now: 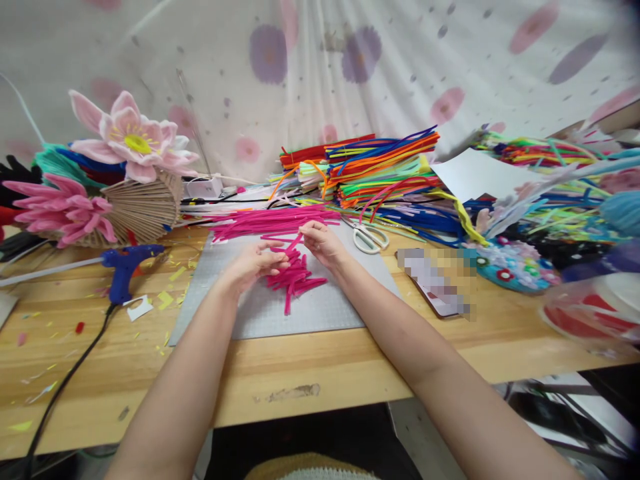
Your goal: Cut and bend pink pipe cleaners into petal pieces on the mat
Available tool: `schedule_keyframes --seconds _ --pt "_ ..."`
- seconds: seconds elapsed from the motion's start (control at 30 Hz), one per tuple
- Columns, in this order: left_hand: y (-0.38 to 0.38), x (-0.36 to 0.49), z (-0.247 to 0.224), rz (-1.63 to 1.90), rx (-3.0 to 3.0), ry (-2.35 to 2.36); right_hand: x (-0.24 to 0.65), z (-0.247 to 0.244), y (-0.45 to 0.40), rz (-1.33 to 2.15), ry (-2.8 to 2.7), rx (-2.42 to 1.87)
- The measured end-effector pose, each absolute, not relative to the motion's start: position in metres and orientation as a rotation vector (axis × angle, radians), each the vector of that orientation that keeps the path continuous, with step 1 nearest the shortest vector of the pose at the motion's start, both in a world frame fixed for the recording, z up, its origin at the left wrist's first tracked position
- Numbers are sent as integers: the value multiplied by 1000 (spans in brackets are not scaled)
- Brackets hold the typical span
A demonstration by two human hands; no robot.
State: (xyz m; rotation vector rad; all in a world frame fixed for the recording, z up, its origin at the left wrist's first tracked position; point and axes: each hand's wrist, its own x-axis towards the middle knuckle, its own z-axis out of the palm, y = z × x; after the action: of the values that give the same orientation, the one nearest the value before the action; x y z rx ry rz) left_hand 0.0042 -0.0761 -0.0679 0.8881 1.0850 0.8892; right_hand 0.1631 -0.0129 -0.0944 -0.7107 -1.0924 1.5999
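With right hand (320, 242) and left hand (256, 265), working over a big grey mat (323, 315). Just past both hands, a stack of long pink sticks (273, 221). Below and between, a heap of short pink bits (296, 277). Near the right hand, on its right side, white scissors (371, 239). Smallest, between both hands: one thin pink piece (295, 244), pinched by the right hand; cannot tell if gripped by the left too. Could get lost in the heap, from too loose a pinch.

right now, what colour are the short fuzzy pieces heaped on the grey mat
The short fuzzy pieces are bright magenta pink, seen best in the head view.
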Motion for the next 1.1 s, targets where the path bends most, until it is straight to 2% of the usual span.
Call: schedule_keyframes --seconds 0.2,0.37,0.47,0.7,0.87,1.0,1.1 --pt "-68 -29 -65 1128 1192 1417 174 -97 -7 1471 -1556 -852" --pt "-57 -34 -92 1008 1522 1580 189 -111 5 661 -1940 -1305" --pt "-54 -33 -99 931 1765 1651 192 -117 6 456 -2129 -1456" --pt "-59 -28 -92 1138 2077 1993 185 -91 -2 407 -2168 -1263" --pt "-58 -27 -93 1156 2172 1990 186 -72 -6 636 -2049 -1084" --pt "-57 -28 -93 1279 2028 1990 184 -73 -5 835 -1826 -1012" --pt "-56 -23 -90 1412 1636 1881 180 -77 -5 904 -1786 -978"
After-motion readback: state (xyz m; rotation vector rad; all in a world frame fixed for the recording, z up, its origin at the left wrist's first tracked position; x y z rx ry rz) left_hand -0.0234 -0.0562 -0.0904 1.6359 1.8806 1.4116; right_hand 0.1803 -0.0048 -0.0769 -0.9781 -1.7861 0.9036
